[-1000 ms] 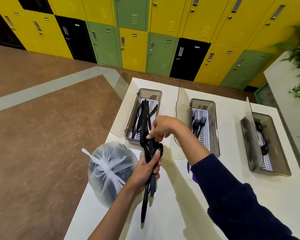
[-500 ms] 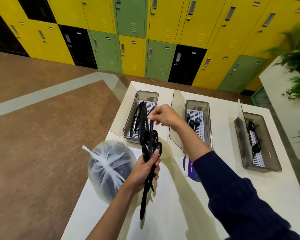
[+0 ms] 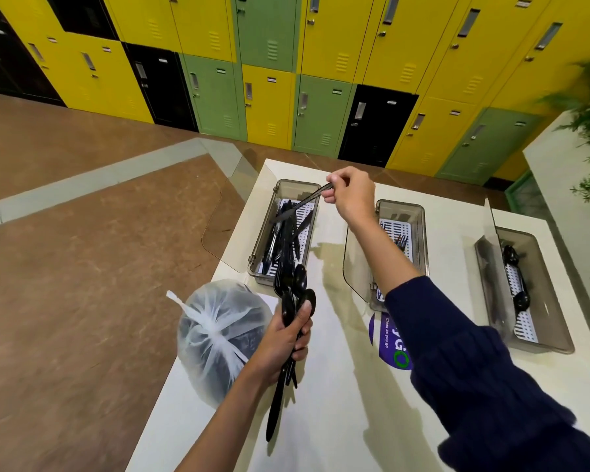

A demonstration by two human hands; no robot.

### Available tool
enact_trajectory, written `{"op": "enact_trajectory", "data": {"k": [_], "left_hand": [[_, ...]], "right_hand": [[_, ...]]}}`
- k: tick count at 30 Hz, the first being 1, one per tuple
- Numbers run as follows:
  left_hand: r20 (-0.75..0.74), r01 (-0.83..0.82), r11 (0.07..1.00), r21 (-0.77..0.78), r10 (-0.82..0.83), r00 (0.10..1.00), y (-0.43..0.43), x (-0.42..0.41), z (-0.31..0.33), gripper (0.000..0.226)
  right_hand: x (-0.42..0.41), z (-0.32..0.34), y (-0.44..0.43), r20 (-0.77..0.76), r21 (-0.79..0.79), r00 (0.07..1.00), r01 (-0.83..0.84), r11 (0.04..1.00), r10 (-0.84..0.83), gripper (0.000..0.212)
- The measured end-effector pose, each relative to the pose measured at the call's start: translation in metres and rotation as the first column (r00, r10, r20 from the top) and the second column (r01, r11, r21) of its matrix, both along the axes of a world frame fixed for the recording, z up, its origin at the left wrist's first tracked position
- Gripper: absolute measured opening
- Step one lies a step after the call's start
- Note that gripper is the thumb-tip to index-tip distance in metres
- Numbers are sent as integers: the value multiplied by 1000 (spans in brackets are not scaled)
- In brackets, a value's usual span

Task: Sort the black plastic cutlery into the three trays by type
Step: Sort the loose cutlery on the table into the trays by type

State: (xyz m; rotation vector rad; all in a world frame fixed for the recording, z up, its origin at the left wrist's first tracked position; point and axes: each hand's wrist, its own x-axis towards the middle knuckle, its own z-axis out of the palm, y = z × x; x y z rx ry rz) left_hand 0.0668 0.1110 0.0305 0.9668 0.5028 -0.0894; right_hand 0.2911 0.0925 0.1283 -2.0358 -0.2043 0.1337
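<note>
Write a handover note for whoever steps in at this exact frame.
Left hand: gripping a mixed bundle of black plastic cutlery upright.
Right hand: pinching one black plastic knife by its handle over the left grey tray, not yet released.
Done: knives in that tray, forks in the middle grey tray, spoons in the right grey tray.
Left: drop the knife, sort the bundle.

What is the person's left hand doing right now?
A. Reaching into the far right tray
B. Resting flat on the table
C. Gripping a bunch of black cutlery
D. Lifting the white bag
C: the left hand is closed around a bundle of black cutlery, spoon bowls sticking up above the fingers.
</note>
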Motion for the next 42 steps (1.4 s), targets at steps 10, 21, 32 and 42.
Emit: {"op": "enact_trajectory", "data": {"k": [10,21,32,42], "left_hand": [[-26,-6,998,70,8,1000,3,5,-2,33],[38,-13,999,35,12,999,-11,-7,20,28],[94,70,997,17,-71,993,-56,-13,42,30],[125,179,979,95,-190,974,-110,-15,59,34]], "right_hand": [[-51,-56,7,-45,-317,971,-235,919,233,15],[-72,-27,-23,-329,-215,798,-584,783,505,32],[-97,-5,-114,-341,43,846,-421,906,409,20],[-98,11,-188,-214,214,955,-158,964,204,14]]}}
